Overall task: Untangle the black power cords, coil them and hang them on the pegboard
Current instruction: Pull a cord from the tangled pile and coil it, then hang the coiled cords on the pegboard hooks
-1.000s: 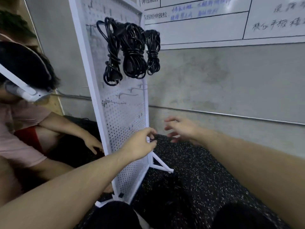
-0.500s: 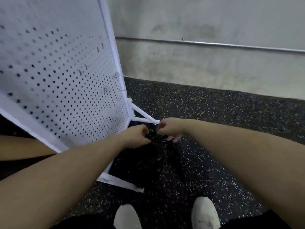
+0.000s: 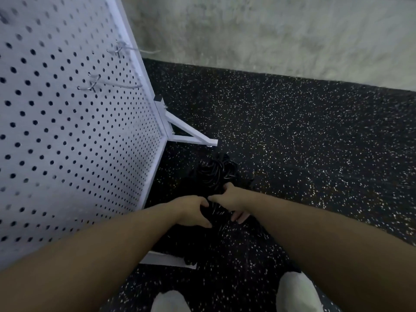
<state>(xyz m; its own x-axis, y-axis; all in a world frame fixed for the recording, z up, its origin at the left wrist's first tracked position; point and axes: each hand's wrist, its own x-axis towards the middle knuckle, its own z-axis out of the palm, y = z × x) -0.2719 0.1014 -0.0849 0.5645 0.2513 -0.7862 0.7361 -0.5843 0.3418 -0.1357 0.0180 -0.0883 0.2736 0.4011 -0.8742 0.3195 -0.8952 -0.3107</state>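
A tangle of black power cords [image 3: 216, 174] lies on the dark speckled floor at the foot of the white pegboard [image 3: 74, 136]. My left hand [image 3: 193, 210] and my right hand [image 3: 231, 199] are both down in the pile, side by side, with fingers curled round black cord strands. The part of the tangle under my hands is hidden. Two bare metal hooks [image 3: 108, 85] stick out of the pegboard's lower half. The hung coils higher on the board are out of frame.
The pegboard's white stand foot [image 3: 191, 136] juts out onto the floor just beyond the cords, and another white foot bar [image 3: 166, 260] lies under my left forearm. My two white shoes [image 3: 297, 291] are at the bottom. A grey wall [image 3: 270, 37] runs behind.
The view has dropped from the hung coils to the floor. Both hands went down from the pegboard's edge into the cord pile and closed on strands.
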